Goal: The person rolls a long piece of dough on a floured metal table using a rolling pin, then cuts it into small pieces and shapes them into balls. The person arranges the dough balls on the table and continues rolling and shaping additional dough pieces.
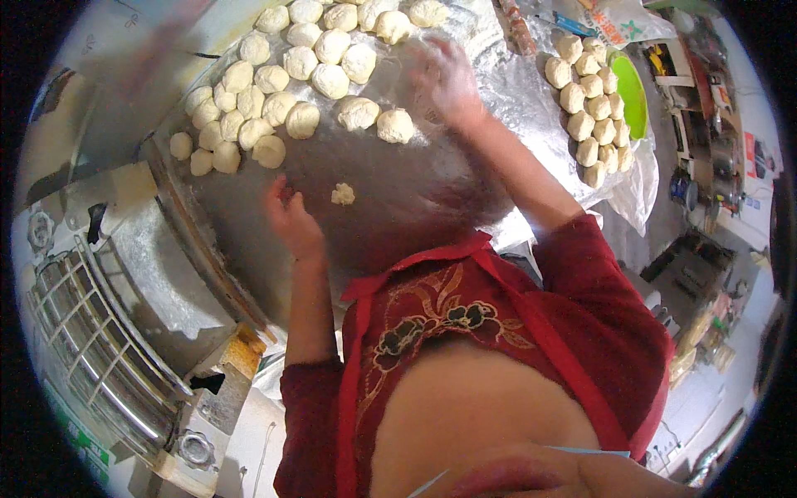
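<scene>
Many pale dough balls (332,81) dusted with flour lie in a group on a dark worktop (386,168). My left hand (294,219) is over the near left part of the worktop, its fingers apart and nothing seen in them, just below the nearest dough balls. A small scrap of dough (342,194) lies to its right. Blurred, my right hand (445,81) is right of the group, at the edge of a floured plastic sheet (510,93); whether it holds anything cannot be told.
More dough pieces (581,124) stand in rows at the right beside a green plastic tray (629,93). A reddish rolling pin (518,28) lies at the far edge. A machine with metal rollers and a wire guard (106,336) stands at the left.
</scene>
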The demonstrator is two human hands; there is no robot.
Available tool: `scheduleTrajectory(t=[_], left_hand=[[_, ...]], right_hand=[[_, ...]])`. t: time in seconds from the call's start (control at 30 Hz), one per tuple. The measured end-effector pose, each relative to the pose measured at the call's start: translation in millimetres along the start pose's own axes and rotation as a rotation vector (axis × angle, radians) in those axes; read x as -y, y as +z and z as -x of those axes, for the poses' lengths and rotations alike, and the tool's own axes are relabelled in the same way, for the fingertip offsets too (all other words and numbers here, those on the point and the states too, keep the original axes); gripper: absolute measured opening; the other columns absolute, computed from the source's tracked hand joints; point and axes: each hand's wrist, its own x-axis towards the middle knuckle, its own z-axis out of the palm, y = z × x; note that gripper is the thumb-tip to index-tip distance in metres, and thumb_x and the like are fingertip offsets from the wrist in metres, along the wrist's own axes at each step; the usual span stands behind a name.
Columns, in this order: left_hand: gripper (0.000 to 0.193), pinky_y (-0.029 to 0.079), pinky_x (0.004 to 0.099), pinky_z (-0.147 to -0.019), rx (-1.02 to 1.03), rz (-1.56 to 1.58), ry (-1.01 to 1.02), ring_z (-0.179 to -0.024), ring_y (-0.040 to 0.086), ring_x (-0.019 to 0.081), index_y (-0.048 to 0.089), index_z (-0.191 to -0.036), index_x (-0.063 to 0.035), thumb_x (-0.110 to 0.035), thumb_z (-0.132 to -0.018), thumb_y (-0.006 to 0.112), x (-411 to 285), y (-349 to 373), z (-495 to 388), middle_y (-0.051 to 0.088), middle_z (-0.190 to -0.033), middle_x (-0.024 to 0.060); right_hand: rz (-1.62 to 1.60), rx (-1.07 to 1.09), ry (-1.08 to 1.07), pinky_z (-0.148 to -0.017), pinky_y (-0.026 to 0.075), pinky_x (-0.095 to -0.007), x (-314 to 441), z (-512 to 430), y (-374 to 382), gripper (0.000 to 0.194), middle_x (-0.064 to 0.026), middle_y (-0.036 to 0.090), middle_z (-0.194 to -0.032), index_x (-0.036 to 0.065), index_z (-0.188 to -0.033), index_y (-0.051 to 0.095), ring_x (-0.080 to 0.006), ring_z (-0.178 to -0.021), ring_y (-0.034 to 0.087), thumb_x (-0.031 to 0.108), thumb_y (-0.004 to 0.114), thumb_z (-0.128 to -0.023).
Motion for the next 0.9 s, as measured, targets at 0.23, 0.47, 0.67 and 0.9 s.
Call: scheduleTrajectory(t=[0.23,0.47,0.67,0.9], left_hand=[[0.04,0.045,0.0314,-0.088,0.242,0.388,-0.272,-0.096,0.055,0.0196,0.046,-0.127,-0.0025,-0.002,-0.087,0.051,-21.8,23.7,47.6,0.053,-0.116,0.0122],[0.046,0.043,0.0331,-0.094,0.121,0.347,-0.139,-0.11,0.052,0.0221,0.047,-0.128,-0.0018,-0.001,-0.082,0.055,-19.9,22.6,32.7,0.051,-0.119,0.0149],[0.045,0.043,0.0406,-0.092,0.039,-0.364,0.564,-0.105,0.052,0.0305,0.054,-0.12,-0.0044,-0.005,-0.075,0.061,-0.1,52.5,16.9,0.049,-0.119,0.017],[0.024,0.048,0.0305,-0.076,0.3,0.097,0.078,-0.092,0.058,0.0196,0.06,-0.112,-0.0017,-0.009,-0.089,0.06,-11.8,48.4,14.3,0.061,-0.104,0.0109]], right_hand=[[0.13,0.081,0.094,-0.099,0.041,-0.0435,-22.0,-62.6,22.5,0.04,-0.0173,0.056,-0.121,0.011,-0.116,0.06,-0.0366,-0.114,0.05,0.026,0.061,-0.079],[-0.311,0.231,0.382,-0.078,0.052,-0.0399,29.4,56.7,-14.2,0.027,-0.0164,0.061,-0.102,0.004,-0.103,0.06,-0.0319,-0.086,0.064,0.014,0.066,-0.079],[-0.932,0.142,0.378,-0.083,0.05,-0.0353,66.1,44.4,45.8,0.046,-0.0186,0.056,-0.107,0.003,-0.114,0.052,-0.0298,-0.097,0.059,0.01,0.073,-0.074],[-0.196,-0.01,0.066,-0.085,0.051,-0.0377,44.5,45.9,-31.2,0.041,-0.014,0.057,-0.119,0.006,-0.115,0.058,-0.0314,-0.098,0.062,0.005,0.064,-0.075]])
